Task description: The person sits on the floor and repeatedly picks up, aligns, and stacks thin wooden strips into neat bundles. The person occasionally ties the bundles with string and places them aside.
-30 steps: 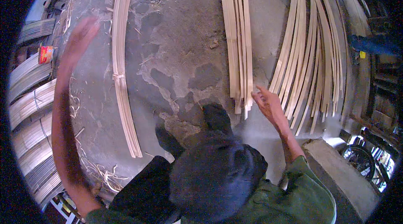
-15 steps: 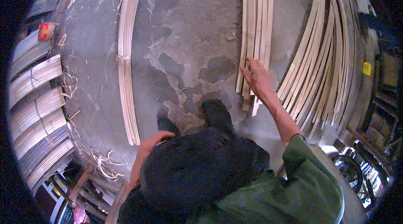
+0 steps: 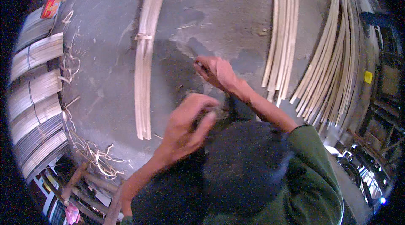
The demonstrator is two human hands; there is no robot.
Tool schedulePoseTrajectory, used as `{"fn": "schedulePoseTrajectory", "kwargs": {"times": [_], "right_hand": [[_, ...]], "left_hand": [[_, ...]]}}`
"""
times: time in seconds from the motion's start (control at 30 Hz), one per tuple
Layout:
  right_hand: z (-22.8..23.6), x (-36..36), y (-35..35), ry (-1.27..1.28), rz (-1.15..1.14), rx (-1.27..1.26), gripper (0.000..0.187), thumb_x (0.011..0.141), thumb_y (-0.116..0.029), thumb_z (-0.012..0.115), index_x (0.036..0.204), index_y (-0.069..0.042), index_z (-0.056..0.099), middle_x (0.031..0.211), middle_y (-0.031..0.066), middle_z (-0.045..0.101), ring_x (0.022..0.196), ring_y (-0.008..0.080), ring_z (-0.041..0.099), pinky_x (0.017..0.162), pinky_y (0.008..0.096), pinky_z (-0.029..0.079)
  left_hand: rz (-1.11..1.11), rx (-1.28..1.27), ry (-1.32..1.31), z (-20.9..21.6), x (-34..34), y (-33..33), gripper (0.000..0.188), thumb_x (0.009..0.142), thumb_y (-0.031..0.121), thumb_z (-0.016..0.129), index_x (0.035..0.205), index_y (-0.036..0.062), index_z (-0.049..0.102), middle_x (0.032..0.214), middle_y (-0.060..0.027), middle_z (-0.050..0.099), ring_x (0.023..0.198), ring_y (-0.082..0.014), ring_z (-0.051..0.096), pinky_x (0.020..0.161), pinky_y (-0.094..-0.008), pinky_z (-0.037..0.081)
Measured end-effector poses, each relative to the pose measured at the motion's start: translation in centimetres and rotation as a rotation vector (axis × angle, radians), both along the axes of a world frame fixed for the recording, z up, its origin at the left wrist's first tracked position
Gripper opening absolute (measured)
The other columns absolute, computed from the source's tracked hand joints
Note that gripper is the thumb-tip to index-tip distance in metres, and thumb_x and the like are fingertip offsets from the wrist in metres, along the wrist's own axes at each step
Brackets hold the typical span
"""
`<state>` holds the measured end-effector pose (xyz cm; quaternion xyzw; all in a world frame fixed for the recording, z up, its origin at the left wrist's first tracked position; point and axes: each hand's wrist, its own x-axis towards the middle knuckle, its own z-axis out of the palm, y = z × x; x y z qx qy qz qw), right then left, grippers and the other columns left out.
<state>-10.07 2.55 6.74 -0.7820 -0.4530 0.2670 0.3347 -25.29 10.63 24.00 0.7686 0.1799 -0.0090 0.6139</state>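
My right hand (image 3: pixel 217 73) is over the floor in front of me, its fingers curled together; what they hold, if anything, is hidden. Nearer to me hangs my left hand (image 3: pixel 185 123), slightly blurred, its fingers bent and the thumb apart with nothing visible between them. To the left lies a long bundle of pale wooden strips (image 3: pixel 144 77), with a tie (image 3: pixel 143 36) around it. A second row of loose flat strips (image 3: pixel 282 35) lies to the right of my right hand. Neither hand touches the strips.
A fanned heap of thin strips (image 3: pixel 327 64) spreads at the far right. Tied stacks of slats (image 3: pixel 37 81) line the left edge, beside tangled pale ties (image 3: pixel 99 157). A wooden rack (image 3: pixel 90 191) stands at lower left, and a wheel (image 3: pixel 349 171) at lower right.
My right hand has left the loose strips and moved left. My left hand has risen from beside my knee towards the middle. The view has shifted, so the floor things appear further right.
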Motion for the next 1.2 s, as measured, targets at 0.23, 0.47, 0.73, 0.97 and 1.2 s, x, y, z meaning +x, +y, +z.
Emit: {"fn": "schedulePoseTrajectory", "kwargs": {"times": [0.23,0.47,0.73,0.97,1.2], "right_hand": [[1.6,-4.9,-3.5,0.165,0.089,-0.299,0.027,0.094,-0.031,0.055,0.096,-0.005,0.063,0.082,0.0208,0.064,0.077,0.0397,0.061,0.068,0.0483,0.048],[6.6,-6.6,-8.4,0.248,-0.219,-0.404,0.023,0.095,-0.022,0.055,0.099,-0.001,0.063,0.076,0.0164,0.062,0.069,0.0254,0.057,0.067,0.0384,0.047],[5.5,-8.5,-11.8,0.215,-0.351,-0.348,0.022,0.093,-0.024,0.058,0.099,-0.003,0.063,0.078,0.0200,0.063,0.069,0.0317,0.062,0.063,0.0403,0.047],[2.1,-0.6,-14.5,-0.109,-0.524,-0.215,0.019,0.094,-0.024,0.057,0.101,-0.007,0.062,0.080,0.0190,0.065,0.075,0.0354,0.065,0.066,0.0431,0.050],[-0.6,7.6,-18.0,-0.347,-0.231,-0.441,0.020,0.095,-0.025,0.052,0.110,-0.012,0.055,0.076,0.0168,0.065,0.071,0.0376,0.064,0.060,0.0499,0.049]], "left_hand": [[-0.434,-0.043,-0.302,-2.0,-0.9,-0.8,0.018,0.088,0.016,0.060,0.098,0.0026,0.055,0.094,-0.0170,0.058,0.092,-0.0371,0.059,0.082,-0.0455,0.048],[-1.136,-0.194,-0.394,-2.7,0.1,-1.2,0.029,0.090,0.027,0.057,0.089,-0.0020,0.058,0.087,-0.0195,0.063,0.084,-0.0396,0.064,0.072,-0.0500,0.052],[-1.300,-0.243,-0.367,-2.0,1.5,-3.1,0.030,0.090,0.027,0.059,0.084,-0.0023,0.059,0.083,-0.0204,0.064,0.083,-0.0410,0.063,0.072,-0.0497,0.052],[-1.244,-0.103,-0.204,-1.2,2.1,-4.1,0.029,0.092,0.029,0.058,0.095,0.0005,0.055,0.092,-0.0176,0.059,0.089,-0.0388,0.059,0.076,-0.0480,0.048],[-0.930,-0.074,0.148,0.2,1.0,-2.4,0.033,0.093,0.028,0.059,0.112,0.0017,0.054,0.103,-0.0173,0.059,0.097,-0.0372,0.058,0.083,-0.0446,0.048]]}}
